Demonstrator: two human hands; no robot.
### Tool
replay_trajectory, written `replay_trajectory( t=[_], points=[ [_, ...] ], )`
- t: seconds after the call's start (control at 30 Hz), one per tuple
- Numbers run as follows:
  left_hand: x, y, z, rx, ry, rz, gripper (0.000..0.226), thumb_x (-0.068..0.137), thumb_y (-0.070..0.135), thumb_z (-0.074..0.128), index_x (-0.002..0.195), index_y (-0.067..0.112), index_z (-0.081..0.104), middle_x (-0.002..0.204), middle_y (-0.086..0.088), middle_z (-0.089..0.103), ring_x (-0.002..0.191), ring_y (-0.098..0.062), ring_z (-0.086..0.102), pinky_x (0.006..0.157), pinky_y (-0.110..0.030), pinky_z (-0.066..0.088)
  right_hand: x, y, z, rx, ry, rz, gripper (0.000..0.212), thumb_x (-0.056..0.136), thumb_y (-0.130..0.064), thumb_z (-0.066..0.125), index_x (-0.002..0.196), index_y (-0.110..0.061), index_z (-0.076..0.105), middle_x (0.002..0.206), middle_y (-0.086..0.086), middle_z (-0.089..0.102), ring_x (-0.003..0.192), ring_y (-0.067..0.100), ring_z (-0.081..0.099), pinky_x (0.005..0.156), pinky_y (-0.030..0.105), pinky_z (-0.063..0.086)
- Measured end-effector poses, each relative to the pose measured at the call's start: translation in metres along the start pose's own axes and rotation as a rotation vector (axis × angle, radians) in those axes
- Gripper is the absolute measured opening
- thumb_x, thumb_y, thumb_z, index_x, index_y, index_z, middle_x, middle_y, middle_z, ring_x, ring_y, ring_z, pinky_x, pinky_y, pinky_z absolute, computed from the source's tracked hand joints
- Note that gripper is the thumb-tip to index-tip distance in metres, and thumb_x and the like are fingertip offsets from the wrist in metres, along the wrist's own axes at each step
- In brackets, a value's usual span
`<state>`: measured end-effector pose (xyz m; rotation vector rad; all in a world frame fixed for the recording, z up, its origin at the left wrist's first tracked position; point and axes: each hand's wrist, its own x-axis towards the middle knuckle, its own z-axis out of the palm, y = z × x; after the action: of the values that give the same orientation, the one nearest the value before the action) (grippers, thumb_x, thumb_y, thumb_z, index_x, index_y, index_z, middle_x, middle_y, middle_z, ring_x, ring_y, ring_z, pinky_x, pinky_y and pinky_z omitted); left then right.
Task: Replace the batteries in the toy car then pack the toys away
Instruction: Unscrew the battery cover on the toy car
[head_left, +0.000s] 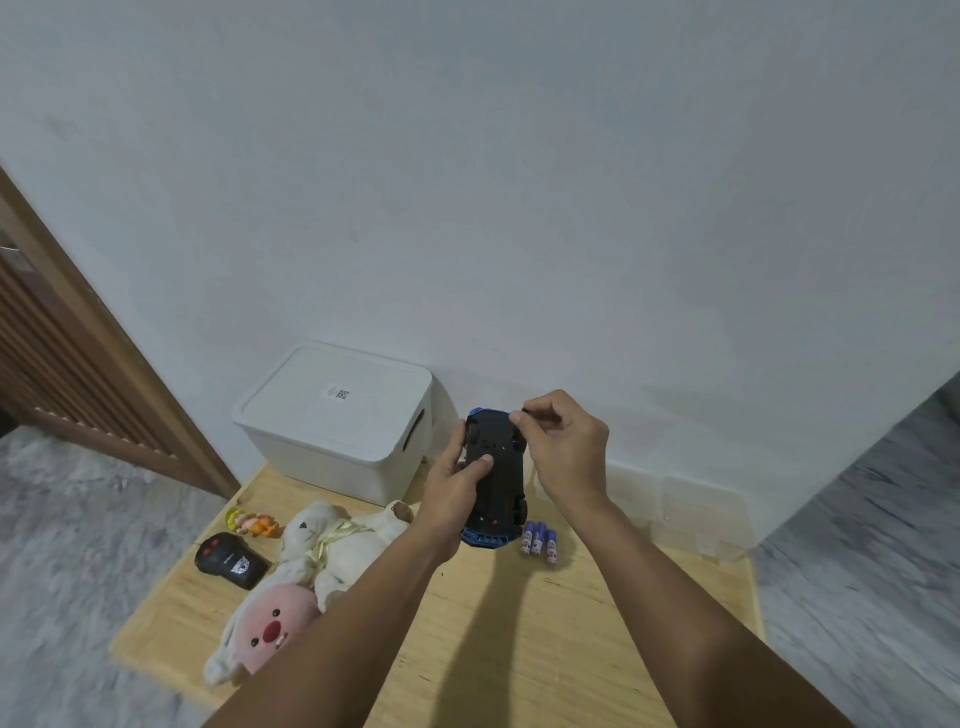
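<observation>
Head view shows the left hand (457, 483) clasping a blue toy car (493, 480) upside down above the pale wooden table (519, 649), thumb on its matte black plastic underside. The right hand (566, 452) pinches something small and dark at the car's far end. Three purple cylindrical batteries (540, 541) lie just beside. A lidded white plastic box (332, 421) sits at the far edge; soft plush toys (311, 566) crowd the left edge.

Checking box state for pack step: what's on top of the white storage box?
A white lid covers the white storage box, with a small label on it. Nothing else rests on top. The contents are hidden by the lid.
</observation>
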<state>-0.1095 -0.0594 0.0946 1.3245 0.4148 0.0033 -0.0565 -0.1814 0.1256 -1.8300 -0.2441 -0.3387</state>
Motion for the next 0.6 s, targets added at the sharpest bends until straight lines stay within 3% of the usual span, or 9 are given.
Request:
replay_trajectory(
  t=[0.17,0.43,0.6],
  points=[
    [-0.0002,-0.0001,0.0,-0.001,-0.002,-0.018,0.053,0.096,0.016,0.056,0.138,0.045,0.045,0.108,-0.002,0.071,0.097,-0.026,0.07,0.087,-0.047,0.057,0.0009,-0.0005,0.0007,-0.063,-0.048,-0.013,0.011,0.085,-0.006,0.069,0.09,-0.016,0.072,0.079,-0.019,0.066,0.076,-0.007,0.065,0.074,0.011,0.051],
    [-0.0005,0.0002,0.0008,-0.033,0.01,-0.034,0.055,0.095,0.014,0.057,0.141,0.041,0.044,0.101,0.005,0.073,0.092,-0.019,0.071,0.073,-0.035,0.058,-0.0015,0.0001,0.0038,-0.028,0.014,-0.023,0.017,0.078,-0.011,0.077,0.093,-0.017,0.074,0.085,-0.005,0.07,0.078,0.005,0.065,0.074,0.015,0.052],
    [0.0002,0.0014,0.003,-0.037,0.012,-0.055,0.057,0.095,0.015,0.057,0.143,0.041,0.042,0.106,0.0,0.073,0.096,-0.025,0.071,0.085,-0.044,0.058,0.0007,-0.0019,0.003,-0.054,-0.001,-0.014,0.014,0.083,-0.009,0.071,0.096,-0.015,0.073,0.083,-0.013,0.069,0.079,-0.005,0.064,0.074,0.008,0.049]
  ],
)
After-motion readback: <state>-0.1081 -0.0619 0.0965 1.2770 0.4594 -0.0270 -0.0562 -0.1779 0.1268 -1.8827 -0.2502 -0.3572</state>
